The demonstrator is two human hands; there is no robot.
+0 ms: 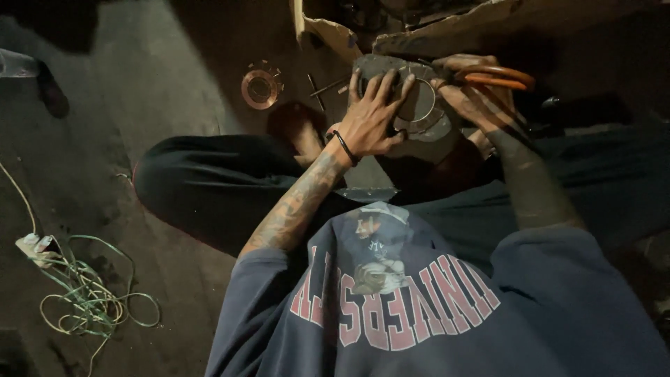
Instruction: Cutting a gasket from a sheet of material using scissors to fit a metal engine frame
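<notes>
A grey metal part (412, 105) with a round opening rests over my lap between my knees. My left hand (370, 115) lies flat on its left side with the fingers spread, a black band round the wrist. My right hand (474, 91) grips orange-handled pliers (499, 77) at the part's right edge; the jaws are hidden behind the fingers and the part.
A small copper-coloured ring part (259, 88) and a thin metal rod (324, 89) lie on the dark floor ahead. Torn cardboard (447, 31) is at the top. A tangle of green and white wire (87, 297) with a plug lies at the lower left.
</notes>
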